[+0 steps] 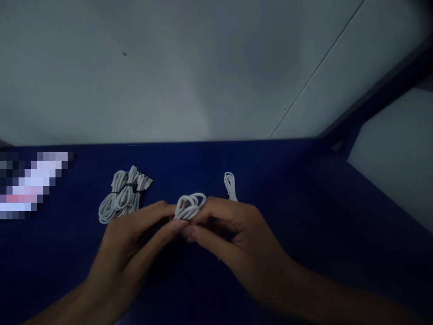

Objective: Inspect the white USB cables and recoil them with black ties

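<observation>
My left hand [130,243]: thumb and fingers pinched on the base of one coiled white cable [190,206]. My right hand [233,230]: fingertips drawn together on the same coil, meeting the left. The coil: loops upward, between both hands, above the thumbs. Bundle of cables [125,192]: white, dark ties, one metal plug showing, just beyond my left hand. Single cable [230,183]: white, looped, just beyond my right hand, partly hidden by it. Table [270,171]: blue, beneath both hands.
</observation>
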Motion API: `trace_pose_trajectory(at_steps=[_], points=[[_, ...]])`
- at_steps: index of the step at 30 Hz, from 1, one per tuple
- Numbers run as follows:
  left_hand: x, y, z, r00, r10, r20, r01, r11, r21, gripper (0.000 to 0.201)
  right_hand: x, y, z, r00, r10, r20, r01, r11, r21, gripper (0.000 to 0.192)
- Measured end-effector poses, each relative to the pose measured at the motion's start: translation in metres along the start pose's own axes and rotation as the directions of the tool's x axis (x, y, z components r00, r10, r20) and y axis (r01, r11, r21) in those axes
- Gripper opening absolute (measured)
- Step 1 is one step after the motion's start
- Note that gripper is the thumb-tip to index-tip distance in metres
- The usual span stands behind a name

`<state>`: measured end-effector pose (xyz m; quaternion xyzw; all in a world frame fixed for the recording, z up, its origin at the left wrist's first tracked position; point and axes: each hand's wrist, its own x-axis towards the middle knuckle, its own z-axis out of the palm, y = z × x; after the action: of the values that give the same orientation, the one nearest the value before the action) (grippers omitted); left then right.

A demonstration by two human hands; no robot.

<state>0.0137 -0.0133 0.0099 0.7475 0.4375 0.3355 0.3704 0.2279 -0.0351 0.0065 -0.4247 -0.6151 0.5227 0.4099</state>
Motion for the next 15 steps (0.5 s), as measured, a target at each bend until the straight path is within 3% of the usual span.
trace_pose_trajectory(at_steps=[5,7,9,10,12,13,15], points=[[0.002,0.004,-0.001,0.998,-0.055,0.033,0.058,0.993,-0.099,0.030,0.000,0.001,0.000,0.988,-0.156,0.003,0.153,0.968,-0.199,0.015],[0.001,0.005,0.000,0.985,-0.155,0.073,0.167,0.966,-0.198,0.030,0.000,0.006,0.000,0.957,-0.287,0.032,0.280,0.897,-0.341,0.022],[-0.001,0.004,0.001,0.954,-0.271,0.127,0.298,0.901,-0.316,0.013,0.001,0.011,-0.001,0.901,-0.418,0.115,0.419,0.771,-0.480,0.030],[-0.002,0.003,0.002,0.936,-0.317,0.152,0.352,0.858,-0.374,0.019,0.002,0.014,-0.001,0.872,-0.462,0.165,0.474,0.706,-0.527,0.033],[-0.002,0.001,0.002,0.905,-0.368,0.212,0.425,0.791,-0.441,0.061,0.002,0.017,-0.002,0.835,-0.502,0.227,0.534,0.635,-0.558,0.034],[-0.003,0.001,0.002,0.898,-0.371,0.238,0.440,0.771,-0.460,0.069,0.002,0.016,-0.002,0.831,-0.509,0.226,0.541,0.644,-0.541,0.032],[-0.003,-0.001,0.001,0.910,-0.353,0.220,0.415,0.795,-0.441,0.064,0.002,0.012,-0.003,0.871,-0.463,0.163,0.483,0.750,-0.452,0.030]])
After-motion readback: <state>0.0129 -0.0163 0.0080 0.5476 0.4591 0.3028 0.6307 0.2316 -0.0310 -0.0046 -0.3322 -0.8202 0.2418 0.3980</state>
